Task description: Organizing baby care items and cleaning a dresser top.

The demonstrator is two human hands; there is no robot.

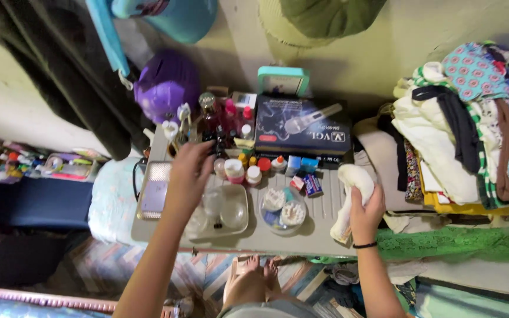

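Note:
I look down on a small grey ribbed table (324, 207) crowded with toiletries. My left hand (187, 169) reaches over a clear plastic tray (242, 194) toward a cluster of small bottles (232, 141) at the back; its fingers are spread and hold nothing I can see. My right hand (365, 212) grips a crumpled white cloth (353, 188) at the table's right edge, with a black band on the wrist. A round clear container with white pads (283, 213) sits between my hands. A dark box showing a microphone (301, 126) lies behind it.
A purple helmet-like object (166, 82) sits at the back left. A pile of folded clothes (472, 123) fills the right side. A green lace cloth (443, 244) lies below it. My bare feet (253, 277) stand under the table's front edge. Clutter lines the left wall (42, 165).

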